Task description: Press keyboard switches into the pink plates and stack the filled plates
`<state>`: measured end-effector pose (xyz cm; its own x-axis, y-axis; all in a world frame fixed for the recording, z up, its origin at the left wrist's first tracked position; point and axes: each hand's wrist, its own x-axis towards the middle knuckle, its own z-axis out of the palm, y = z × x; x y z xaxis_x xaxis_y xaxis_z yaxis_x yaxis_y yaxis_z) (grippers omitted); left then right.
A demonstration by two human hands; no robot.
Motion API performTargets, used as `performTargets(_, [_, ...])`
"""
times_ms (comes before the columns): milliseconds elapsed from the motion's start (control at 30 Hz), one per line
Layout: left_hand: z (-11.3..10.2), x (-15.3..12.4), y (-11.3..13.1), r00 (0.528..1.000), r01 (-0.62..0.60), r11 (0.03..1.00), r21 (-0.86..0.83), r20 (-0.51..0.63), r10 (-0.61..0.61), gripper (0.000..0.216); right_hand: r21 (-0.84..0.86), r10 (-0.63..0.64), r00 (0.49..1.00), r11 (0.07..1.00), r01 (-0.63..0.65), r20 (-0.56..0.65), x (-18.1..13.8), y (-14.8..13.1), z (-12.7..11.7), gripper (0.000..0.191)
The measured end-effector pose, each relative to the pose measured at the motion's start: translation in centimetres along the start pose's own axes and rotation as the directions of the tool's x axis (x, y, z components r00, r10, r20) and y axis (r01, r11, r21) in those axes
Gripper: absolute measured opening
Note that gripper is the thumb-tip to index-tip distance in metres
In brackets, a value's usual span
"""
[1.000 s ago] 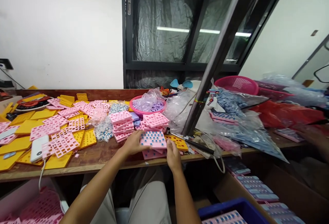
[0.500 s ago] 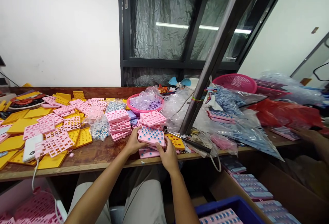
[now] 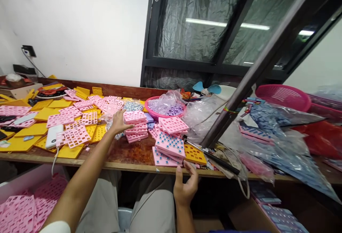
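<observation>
My left hand (image 3: 119, 123) is open, fingers spread, beside a stack of pink plastic plates (image 3: 136, 129) with square holes; I cannot tell if the fingertips touch it. Near the table's front edge my right hand (image 3: 186, 185) is open and empty, palm up with curled fingers. Just beyond it lies a stack of pink plates topped by one dotted with small blue pieces (image 3: 169, 143). Behind that, more pink plates with square holes (image 3: 173, 124) are piled up.
Yellow plates (image 3: 48, 114) and pink grids cover the left, with a white power bank (image 3: 54, 136). A pink basket (image 3: 152, 113) holds purple bits. A slanted metal post (image 3: 240, 83), a black rod (image 3: 217, 160) and plastic bags (image 3: 203, 117) occupy the right.
Both hands have let go of the blue-dotted pink plate, which now lies on the stack. My left hand has moved left to the other pink stack; my right has drawn back. The view has shifted left.
</observation>
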<state>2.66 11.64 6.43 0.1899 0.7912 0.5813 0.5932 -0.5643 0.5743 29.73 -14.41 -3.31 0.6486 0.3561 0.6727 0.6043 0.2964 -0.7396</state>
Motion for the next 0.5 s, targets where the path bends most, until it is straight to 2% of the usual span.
performTargets(67, [-0.2, 2.0, -1.4, 0.984, 0.025, 0.998, -0.063, 0.176, -0.013, 0.105, 0.05, 0.003, 0.997, 0.999, -0.007, 0.078, -1.3, -1.3, 0.8, 0.039])
performTargets(100, [-0.3, 2.8, -1.8, 0.975, 0.038, 0.995, -0.091, 0.222, -0.017, 0.104, 0.068, -0.001, 0.993, 0.998, -0.008, 0.12, -1.9, -1.9, 1.1, 0.039])
performTargets(167, [-0.8, 3.4, -1.7, 0.977, 0.039, 0.994, -0.106, 0.215, -0.015, 0.097, 0.081, -0.011, 0.982, 0.997, -0.005, 0.19, -2.9, -2.6, 1.6, 0.039])
performTargets(233, [-1.8, 2.6, -0.7, 0.993, 0.01, 0.996, -0.085, 0.115, 0.0, 0.089, 0.079, -0.024, 0.971, 0.997, 0.005, 0.237, -3.6, -3.1, 1.9, 0.036])
performTargets(300, [-3.4, -0.2, 0.9, 0.999, -0.023, 0.998, -0.06, -0.034, 0.021, 0.081, 0.086, -0.039, 0.948, 0.996, 0.013, 0.315, -4.1, -3.6, 2.1, 0.028])
performTargets(367, [-4.8, -4.6, 2.8, 0.977, -0.024, 1.0, 0.007, -0.211, 0.025, 0.077, 0.112, -0.05, 0.891, 0.994, -0.001, 0.45, -4.3, -4.5, 2.7, 0.017])
performTargets(433, [-5.4, -10.0, 4.6, 0.932, 0.057, 0.994, 0.097, -0.362, -0.018, 0.073, 0.144, -0.047, 0.809, 0.988, -0.047, 0.586, -4.4, -5.7, 3.9, 0.018])
performTargets(500, [-4.9, -15.3, 5.8, 0.902, 0.163, 0.968, 0.191, -0.426, -0.068, 0.067, 0.169, -0.02, 0.748, 0.978, -0.124, 0.663, -4.4, -7.2, 5.6, 0.021])
